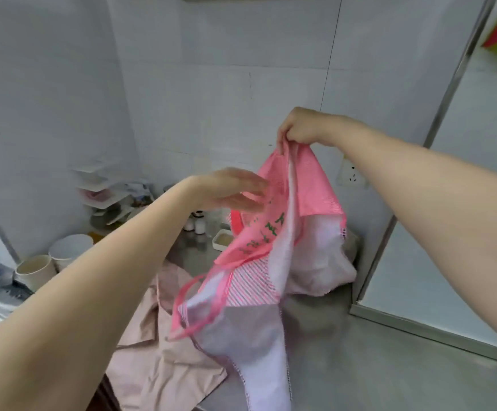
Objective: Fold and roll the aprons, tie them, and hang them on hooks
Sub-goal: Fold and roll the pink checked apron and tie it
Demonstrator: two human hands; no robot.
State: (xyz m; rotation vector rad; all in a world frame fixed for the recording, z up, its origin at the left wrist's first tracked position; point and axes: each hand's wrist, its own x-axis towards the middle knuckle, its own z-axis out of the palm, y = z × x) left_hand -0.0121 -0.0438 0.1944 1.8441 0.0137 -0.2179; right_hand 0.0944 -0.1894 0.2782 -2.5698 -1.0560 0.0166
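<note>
Steel counter (pixel 345 360), dull grey, runs under everything. Far left on it: two paper cups (pixel 35 269), mouths up, near the sink edge; behind them a cluttered white rack (pixel 99 188) against the tiled wall.

Beige apron (pixel 164 345) lies crumpled on the counter, part of it drooping over the front edge. Not yet folded.

Left hand (pixel 232 188): fingers straight and loosely spread, reaching toward the hanging cloth, holding nothing. Whether the fingertips touch the fabric, cannot tell; motion blur.

Small bottles (pixel 195 223) and a shallow white dish (pixel 222 240) sit just behind the cloth.

Pink apron (pixel 259 256), striped with green lettering, hangs in the air, bunched, lower end trailing down past the counter's front. A pink strap loop (pixel 200 310) dangles free.

Right hand (pixel 299 129): raised, pinching the apron's top edge between thumb and fingers.

Risks, as judged:
- Single pinch carries the whole apron; a slip drops it onto the beige one, tangling the two.
- Swinging the cloth could sweep the bottles or dish.
- Loose strap may snag or get folded inside, leaving nothing to tie with.
- Beige apron could slide off the edge.
</note>
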